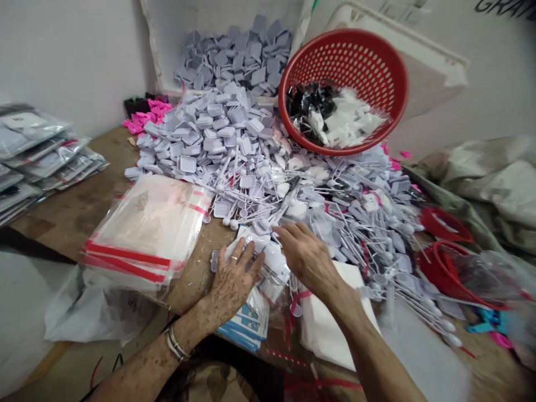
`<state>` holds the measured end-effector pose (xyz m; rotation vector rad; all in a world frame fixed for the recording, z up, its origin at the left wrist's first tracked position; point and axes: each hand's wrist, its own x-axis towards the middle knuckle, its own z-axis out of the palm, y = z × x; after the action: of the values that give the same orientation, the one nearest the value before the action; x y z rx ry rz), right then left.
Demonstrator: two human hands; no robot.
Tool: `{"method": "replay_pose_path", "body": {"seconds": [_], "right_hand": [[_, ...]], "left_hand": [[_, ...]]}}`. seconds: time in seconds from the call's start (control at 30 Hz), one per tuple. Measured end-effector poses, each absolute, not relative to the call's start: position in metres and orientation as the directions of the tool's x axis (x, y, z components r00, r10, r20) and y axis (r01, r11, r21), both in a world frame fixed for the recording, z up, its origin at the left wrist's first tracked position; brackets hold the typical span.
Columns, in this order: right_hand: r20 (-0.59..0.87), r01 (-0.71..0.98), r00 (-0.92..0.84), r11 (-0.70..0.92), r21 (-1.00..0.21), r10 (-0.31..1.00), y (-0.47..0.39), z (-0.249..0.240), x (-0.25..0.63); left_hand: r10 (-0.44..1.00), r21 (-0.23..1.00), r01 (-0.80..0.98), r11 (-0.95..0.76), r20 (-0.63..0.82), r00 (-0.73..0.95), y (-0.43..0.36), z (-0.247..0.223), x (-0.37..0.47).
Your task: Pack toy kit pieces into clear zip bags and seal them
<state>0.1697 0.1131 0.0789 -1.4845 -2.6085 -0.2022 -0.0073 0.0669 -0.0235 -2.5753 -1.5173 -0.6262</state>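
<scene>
My left hand (238, 273), with a ring on one finger, lies flat with its fingers spread over a clear-wrapped bundle of white plastic pieces (276, 258) near the table's front edge. Just right of it, my right hand (305, 254) is closed, its fingers bent down at the edge of the same bundle. What those fingers hold, if anything, is hidden. Beyond both hands spreads a heap of pale plastic scoops and thin-stemmed spoons (251, 192). Blue-and-white printed packets (247, 324) lie below my left hand, and a stack of white sheets (326, 324) is under my right forearm.
Clear bags with red strips (146, 234) are stacked at left, beyond them filled packs (37, 151). A red basket (343, 44) holding black and white packets leans at the back. Pale ridged pieces (226, 123) are heaped behind. Red bowls (448, 273) stand at right.
</scene>
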Motion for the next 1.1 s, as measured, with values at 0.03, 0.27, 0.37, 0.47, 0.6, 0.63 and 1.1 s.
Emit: {"method": "replay_pose_path", "body": {"seconds": [0.03, 0.27, 0.37, 0.47, 0.6, 0.63, 1.1], "right_hand": [[0.14, 0.859, -0.511, 0.505, 0.08, 0.848, 0.132, 0.077, 0.162], [0.001, 0.838, -0.529, 0.522, 0.156, 0.849, 0.182, 0.042, 0.13], [0.014, 0.847, -0.52, 0.513, 0.14, 0.854, 0.179, 0.039, 0.136], [0.055, 0.873, -0.481, 0.473, 0.119, 0.875, 0.175, 0.041, 0.146], [0.064, 0.853, -0.522, 0.521, 0.025, 0.851, 0.175, 0.042, 0.154], [0.06, 0.835, -0.55, 0.551, 0.003, 0.833, 0.177, 0.042, 0.155], [0.462, 0.956, 0.009, 0.128, -0.264, 0.887, 0.262, 0.068, 0.243]], "left_hand": [[0.82, 0.126, 0.856, -0.502, 0.383, 0.425, 0.067, -0.023, -0.007], [0.784, 0.2, 0.827, -0.525, 0.491, 0.379, 0.051, -0.021, -0.006], [0.782, 0.274, 0.796, -0.54, 0.512, 0.355, 0.048, -0.021, -0.007], [0.795, 0.277, 0.813, -0.513, 0.51, 0.328, 0.053, -0.021, -0.008], [0.78, 0.207, 0.827, -0.523, 0.507, 0.367, 0.059, -0.022, -0.009], [0.776, 0.195, 0.827, -0.527, 0.506, 0.376, 0.059, -0.022, -0.009], [0.741, 0.202, 0.807, -0.554, 0.561, 0.368, 0.064, -0.035, -0.016]]}}
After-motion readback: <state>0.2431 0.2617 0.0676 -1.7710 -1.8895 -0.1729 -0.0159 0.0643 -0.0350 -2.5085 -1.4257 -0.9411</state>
